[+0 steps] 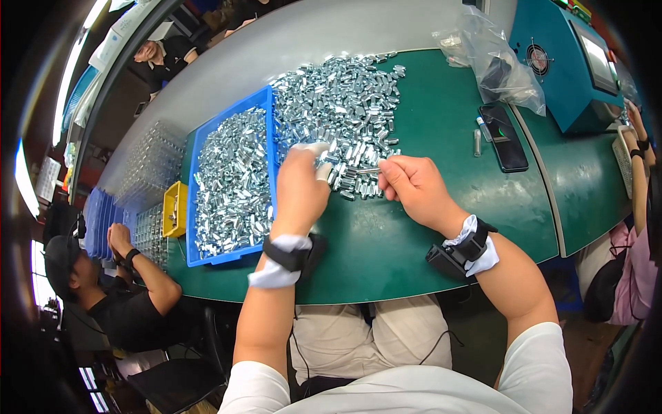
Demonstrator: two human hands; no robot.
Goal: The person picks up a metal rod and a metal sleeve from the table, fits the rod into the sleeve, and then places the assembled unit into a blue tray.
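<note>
A large heap of small silver metal parts [338, 96] lies loose on the green table, with some parts set closer together at its near edge. My left hand [303, 186] is over that near edge, white covers on its thumb and forefinger. Those two fingers close on what looks like a small metal part [333, 158], hard to tell from the heap behind. To its right, my right hand [417, 190] pinches a thin metal rod [369, 170] that points left toward the left hand. Beside the left hand stands a blue tray [272, 138] full of similar parts.
A yellow bin [175, 210] and clear stacked racks [148, 159] stand left of the tray. At right lie a black phone [505, 141], a small tube [477, 143] and plastic bags [507, 72], near a teal machine [562, 65]. Other people sit at both sides.
</note>
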